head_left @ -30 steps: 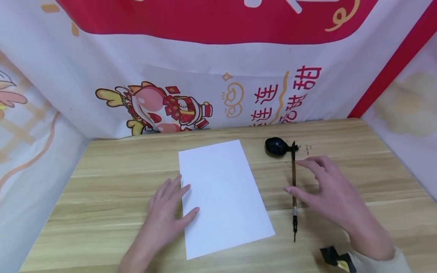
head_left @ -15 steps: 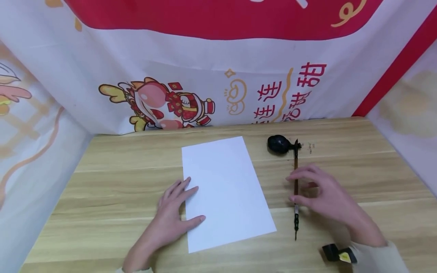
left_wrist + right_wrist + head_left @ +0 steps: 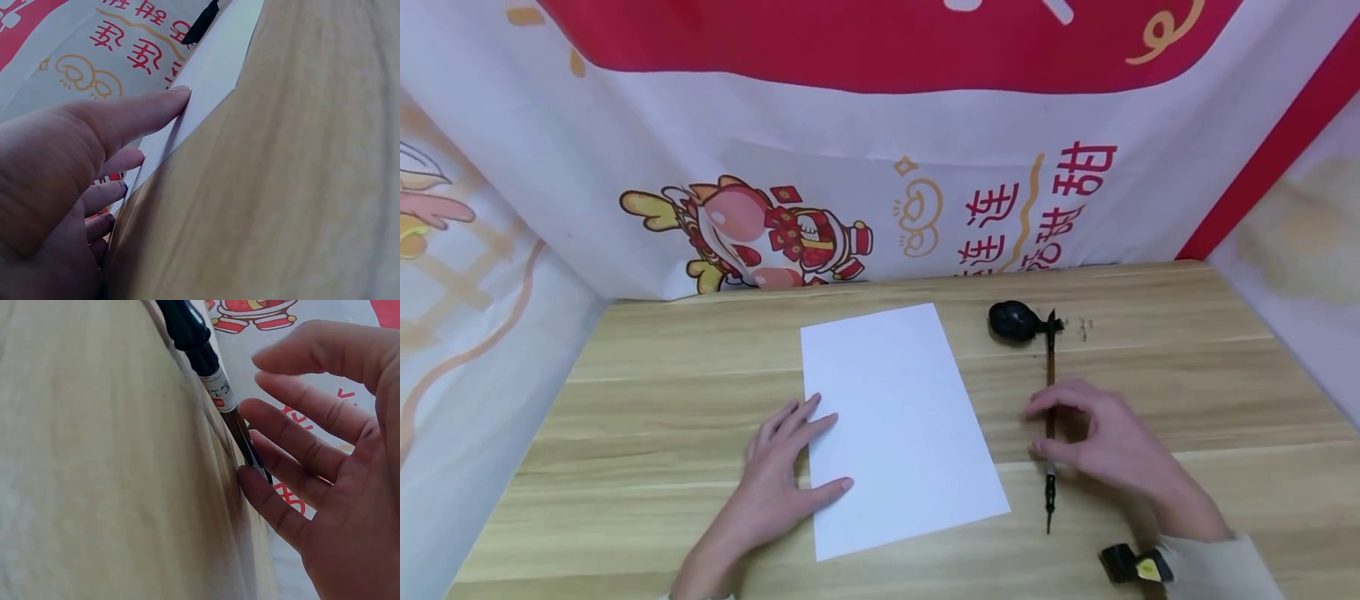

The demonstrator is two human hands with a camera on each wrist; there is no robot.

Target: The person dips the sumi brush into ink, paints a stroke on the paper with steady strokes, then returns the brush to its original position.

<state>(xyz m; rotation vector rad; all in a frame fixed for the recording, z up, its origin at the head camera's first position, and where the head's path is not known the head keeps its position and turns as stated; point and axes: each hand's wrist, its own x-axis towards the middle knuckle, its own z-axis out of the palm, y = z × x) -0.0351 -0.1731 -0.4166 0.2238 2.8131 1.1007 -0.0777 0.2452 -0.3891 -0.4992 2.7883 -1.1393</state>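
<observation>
Right hand point(image 3: 1108, 446) lowered over the calligraphy brush point(image 3: 1050, 417), fingers point(image 3: 294, 437) loosely curved and spread, lower fingertips touching the brown shaft from one side, thumb out toward the other side in the head view; not closed round the shaft, no firm grip visible. Brush lying flat on the wooden table point(image 3: 625, 400), running away from the person, its near black end pointing at the table's front edge, its far end resting just beside a small black ink dish point(image 3: 1011, 321), with a few dark ink specks on the wood close by. Left hand point(image 3: 778, 479) flat, fingers straight and slightly fanned, palm on the table, thumb and fingertips pressing the left edge of the white sheet of paper point(image 3: 898, 425). Sheet blank, lying slightly askew, between the two hands and well clear of the brush. Cream sleeve and a black wrist device with a yellow patch point(image 3: 1135, 567) at the right wrist. Behind and at both sides, a white and red printed banner point(image 3: 880, 125) with a cartoon figure and red characters.
</observation>
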